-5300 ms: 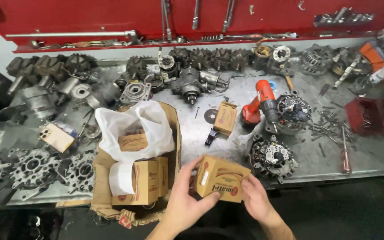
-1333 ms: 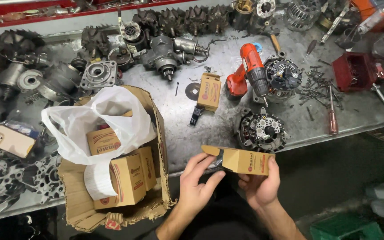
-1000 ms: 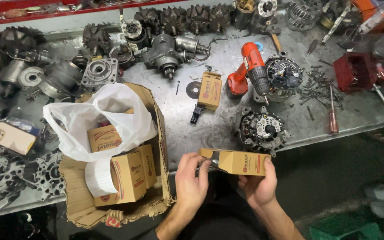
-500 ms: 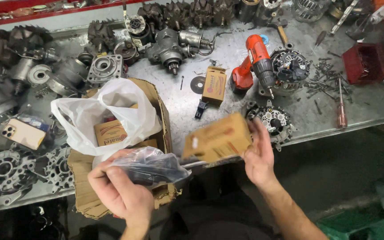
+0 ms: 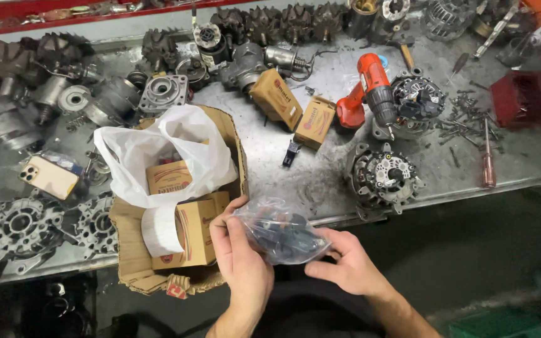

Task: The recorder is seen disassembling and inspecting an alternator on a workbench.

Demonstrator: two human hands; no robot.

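Observation:
Both my hands hold a clear plastic bag with a dark metal part inside, just in front of the bench's near edge. My left hand grips the bag's left side, and my right hand pinches its right end. Two small tan cardboard boxes lie on the bench: one tilted near the back, the other beside it. A small black part lies below them.
An open cardboard carton at the left holds a white plastic bag and more small boxes. An orange cordless drill, alternators, a red-handled screwdriver, a phone and several engine parts crowd the metal bench.
The part in its plastic bag has come out of the small tan box. That box left my right hand and now lies on the bench near the back. Both hands now hold the bag.

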